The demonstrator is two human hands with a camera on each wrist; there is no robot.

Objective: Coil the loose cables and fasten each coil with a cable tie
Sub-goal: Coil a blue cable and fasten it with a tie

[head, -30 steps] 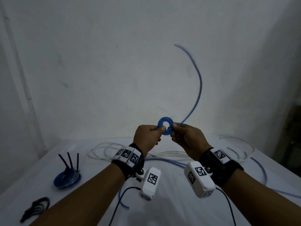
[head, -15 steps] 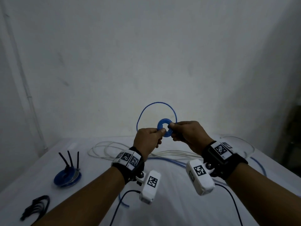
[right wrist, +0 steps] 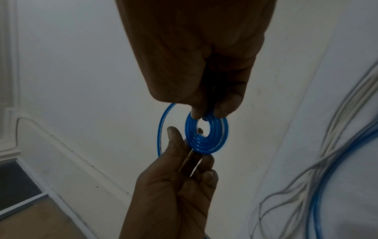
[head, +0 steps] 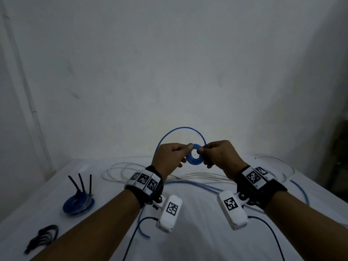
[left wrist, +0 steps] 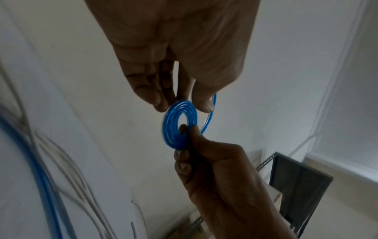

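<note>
At frame centre I see my left hand (head: 170,159) and right hand (head: 219,157) both pinching the blue coil (head: 194,159).

No readable text, brand or number showed anywhere; the wristbands (head: 144,180) and white camera housings (head: 169,211) bore only black-and-white square marker patterns.

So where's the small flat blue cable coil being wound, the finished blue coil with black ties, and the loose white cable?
small flat blue cable coil (head: 194,160): head view, lower rim.
finished blue coil (head: 75,204): head view, left rim.
loose white cable (head: 116,167): head view, left loops.
</note>
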